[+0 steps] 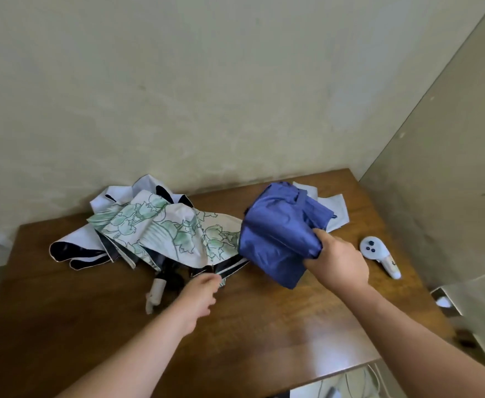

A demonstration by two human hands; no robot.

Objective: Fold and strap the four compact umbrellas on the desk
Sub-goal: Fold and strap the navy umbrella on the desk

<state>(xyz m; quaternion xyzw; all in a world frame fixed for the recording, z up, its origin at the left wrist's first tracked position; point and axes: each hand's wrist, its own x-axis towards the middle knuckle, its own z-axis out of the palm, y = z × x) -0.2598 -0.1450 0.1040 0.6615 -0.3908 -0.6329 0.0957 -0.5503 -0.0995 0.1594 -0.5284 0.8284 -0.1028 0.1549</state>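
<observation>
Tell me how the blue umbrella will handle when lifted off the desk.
Likely floppy: the blue umbrella shows loose, creased folds, bunched where the right hand grips it. Its sheen suggests slick fabric that may slide. Probably light, since one hand holds it.

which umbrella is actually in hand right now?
The blue umbrella: the right hand grips its bunched canopy. The green floral umbrella lies spread on the desk, with the left hand only at its near edge.

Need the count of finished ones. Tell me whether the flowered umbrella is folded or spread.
Spread, not folded: the flowered umbrella lies loose and rumpled across the desk, no strap showing around it.
</observation>
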